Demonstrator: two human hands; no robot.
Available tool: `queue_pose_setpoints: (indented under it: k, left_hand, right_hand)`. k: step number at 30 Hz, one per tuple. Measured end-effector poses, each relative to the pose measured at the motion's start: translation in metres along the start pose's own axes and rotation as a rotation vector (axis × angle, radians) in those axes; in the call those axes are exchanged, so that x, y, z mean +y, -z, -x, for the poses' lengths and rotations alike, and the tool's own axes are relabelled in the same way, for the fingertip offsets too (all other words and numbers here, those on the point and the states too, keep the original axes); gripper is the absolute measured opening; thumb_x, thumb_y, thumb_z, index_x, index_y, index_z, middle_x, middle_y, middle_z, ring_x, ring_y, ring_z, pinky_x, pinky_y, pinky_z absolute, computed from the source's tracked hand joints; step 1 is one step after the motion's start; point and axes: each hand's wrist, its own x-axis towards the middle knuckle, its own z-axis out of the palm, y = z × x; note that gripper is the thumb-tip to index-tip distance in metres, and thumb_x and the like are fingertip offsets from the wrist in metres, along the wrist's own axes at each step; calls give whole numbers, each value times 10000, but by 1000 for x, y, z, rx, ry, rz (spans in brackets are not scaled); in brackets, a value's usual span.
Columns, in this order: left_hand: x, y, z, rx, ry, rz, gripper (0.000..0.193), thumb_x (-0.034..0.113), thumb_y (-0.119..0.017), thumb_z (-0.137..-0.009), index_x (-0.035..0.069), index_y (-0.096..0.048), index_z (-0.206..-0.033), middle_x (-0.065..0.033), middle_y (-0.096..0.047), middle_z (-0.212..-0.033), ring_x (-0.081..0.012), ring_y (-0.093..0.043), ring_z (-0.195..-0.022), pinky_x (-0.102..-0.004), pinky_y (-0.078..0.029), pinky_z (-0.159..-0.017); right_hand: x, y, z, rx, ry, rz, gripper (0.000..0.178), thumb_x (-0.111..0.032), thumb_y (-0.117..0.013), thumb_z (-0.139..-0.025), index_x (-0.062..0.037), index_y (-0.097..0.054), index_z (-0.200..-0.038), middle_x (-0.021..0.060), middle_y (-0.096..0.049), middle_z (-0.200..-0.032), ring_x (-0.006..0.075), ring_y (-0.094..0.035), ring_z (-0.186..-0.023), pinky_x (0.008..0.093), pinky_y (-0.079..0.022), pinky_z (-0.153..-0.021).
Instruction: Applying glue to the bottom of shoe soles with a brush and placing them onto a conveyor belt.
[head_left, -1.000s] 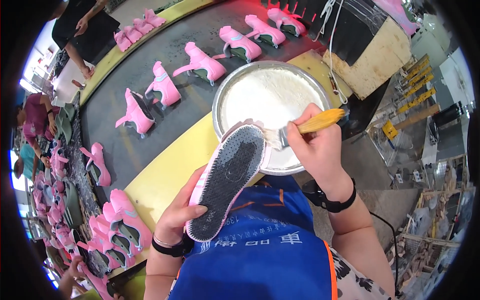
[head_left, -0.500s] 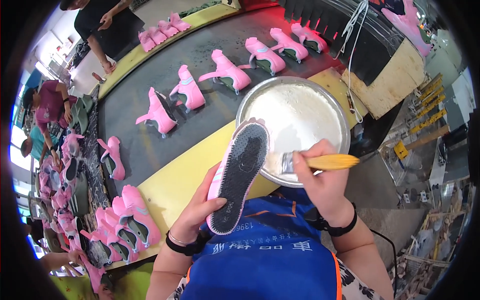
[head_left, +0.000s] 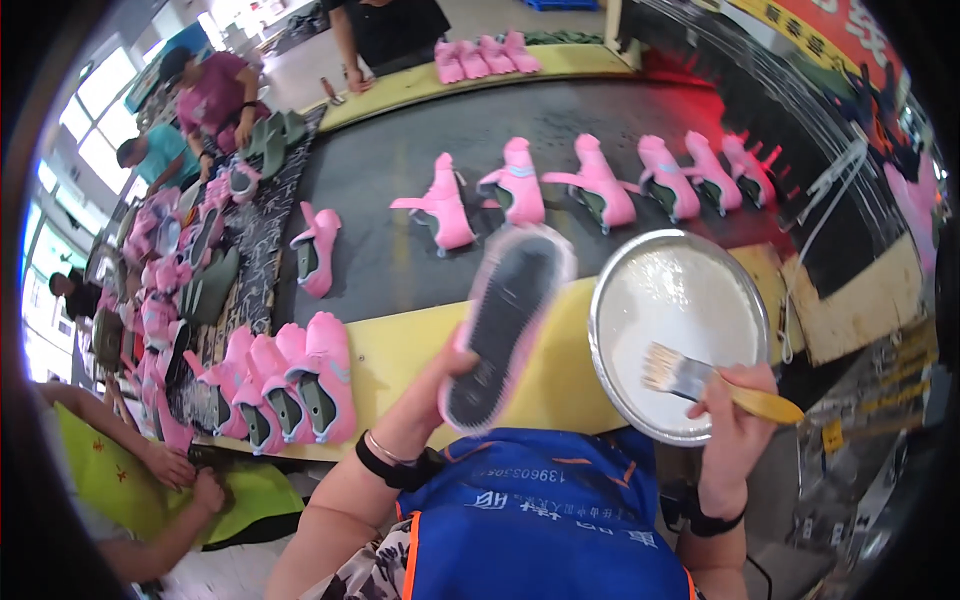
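Observation:
My left hand (head_left: 437, 385) grips a pink shoe upper (head_left: 510, 310) by its heel end, thumb on the dark, stitched bottom, which faces up. It is tilted above the yellow board, slightly blurred by motion. In my right hand (head_left: 738, 420) is a flat paintbrush (head_left: 768, 403) with a yellow wooden handle. Its pale bristles hover over or touch the white liquid (head_left: 690, 290); which of these, I cannot tell. A round metal basin (head_left: 597, 335) holds that liquid, to the right of the shoe upper.
Several pink shoe uppers (head_left: 518, 190) stand in a row across the dark conveyor belt (head_left: 390, 130). More pink uppers (head_left: 325, 375) cluster on the yellow board (head_left: 400, 350) at left. Co-workers (head_left: 215, 90) stand along the left and far sides. Red light glows at the belt's far right.
The brush has moved from beside the shoe upper's edge to over the basin. The shoe upper and the basin now stand farther apart. The whole view has swung.

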Motion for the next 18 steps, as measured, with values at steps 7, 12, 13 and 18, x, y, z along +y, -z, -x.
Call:
queue_pose_setpoints:
  k: [7,12,13,18]
  left_hand:
    - [68,87,-15,451,-170,-9,685,221,-646,-942,189,-327,-1548,-100,-580,-1357,-323,-655,-1164,-600,-585,-877]
    - [87,242,-83,803,-445,-487,885,242,-782,-818,146,-309,-1560,-132,-560,-1392,-351,-604,-1242,-494,-550,-974]
    - [97,271,-94,930,-440,-703,968,274,-826,-754,134,-306,-1559,-169,-552,-1401,-379,-594,-1250,-474,-524,-1012]
    - [127,291,-137,1135,-331,-1176,1102,359,-900,-635,142,-322,-1548,-266,-541,-1406,-451,-562,-1272,-479,-462,-1076]
  right_hand:
    - [13,41,-2,218,-96,139,98,20,-616,-979,-25,-530,-974,38,-524,-817,86,-548,-635,232,-501,-583]
    - [20,49,-8,214,-92,134,88,-17,-600,-1004,-35,-520,-973,28,-500,-836,74,-509,-622,210,-446,-569]
    - [18,48,-9,212,-82,150,88,-19,-592,-1009,-34,-512,-978,30,-498,-845,74,-504,-627,209,-443,-571]
    - [12,37,-10,244,-53,258,116,-63,-581,-1039,-54,-482,-980,-6,-464,-796,44,-457,-625,188,-385,-571]
